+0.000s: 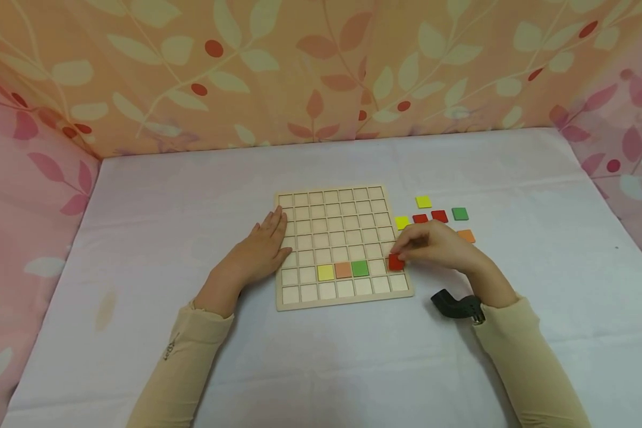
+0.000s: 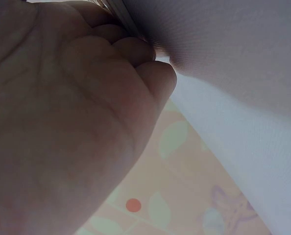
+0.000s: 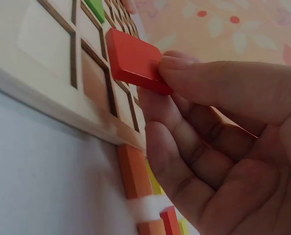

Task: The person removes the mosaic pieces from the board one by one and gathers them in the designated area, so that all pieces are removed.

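Note:
A square wooden grid board (image 1: pixel 348 301) lies on the white-covered table. My left hand (image 1: pixel 259 249) rests along its left edge, fingers fairly straight, thumb over the border; the left wrist view shows curled-looking fingertips at the board's edge. Over the board's right side my right hand (image 1: pixel 441 245) pinches a red square tile (image 3: pixel 135 56) between thumb and fingers. The tile is tilted above the grid in the right wrist view. In one row of cells sit a yellow tile (image 1: pixel 326 273), an orange tile (image 1: pixel 343 270) and a green tile (image 1: pixel 360 268), side by side.
Right of the board lie loose tiles: yellow (image 1: pixel 423 202), another yellow (image 1: pixel 402 223), red (image 1: pixel 439 216), green (image 1: pixel 460 214) and orange (image 1: pixel 466 236), partly behind my right hand. A black curved piece (image 1: pixel 452 305) juts from the right wrist. Floral curtains (image 1: pixel 321 71) border the table.

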`<state>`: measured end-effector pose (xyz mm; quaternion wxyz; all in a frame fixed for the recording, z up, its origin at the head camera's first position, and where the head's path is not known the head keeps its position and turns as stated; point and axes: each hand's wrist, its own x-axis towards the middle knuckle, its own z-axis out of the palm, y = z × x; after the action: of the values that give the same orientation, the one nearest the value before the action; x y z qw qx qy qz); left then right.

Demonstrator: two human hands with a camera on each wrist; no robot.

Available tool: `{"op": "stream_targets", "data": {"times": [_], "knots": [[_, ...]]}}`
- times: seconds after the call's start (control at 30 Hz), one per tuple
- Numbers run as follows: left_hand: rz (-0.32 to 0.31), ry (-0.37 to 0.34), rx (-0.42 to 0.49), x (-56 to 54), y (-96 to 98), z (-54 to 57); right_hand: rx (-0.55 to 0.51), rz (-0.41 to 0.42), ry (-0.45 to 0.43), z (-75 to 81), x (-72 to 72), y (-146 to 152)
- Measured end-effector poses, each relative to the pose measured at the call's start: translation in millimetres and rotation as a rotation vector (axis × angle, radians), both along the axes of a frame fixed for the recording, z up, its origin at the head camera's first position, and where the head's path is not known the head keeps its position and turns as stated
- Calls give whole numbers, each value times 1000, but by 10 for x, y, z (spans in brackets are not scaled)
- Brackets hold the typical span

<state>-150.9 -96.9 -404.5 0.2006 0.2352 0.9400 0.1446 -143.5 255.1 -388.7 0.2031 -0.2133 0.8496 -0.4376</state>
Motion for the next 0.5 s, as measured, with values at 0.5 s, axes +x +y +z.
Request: {"op": "stream_targets", "data": {"times": [0.5], "knots": [[4, 0, -2, 2, 0, 10, 15, 31, -40, 32, -34, 178]]}}
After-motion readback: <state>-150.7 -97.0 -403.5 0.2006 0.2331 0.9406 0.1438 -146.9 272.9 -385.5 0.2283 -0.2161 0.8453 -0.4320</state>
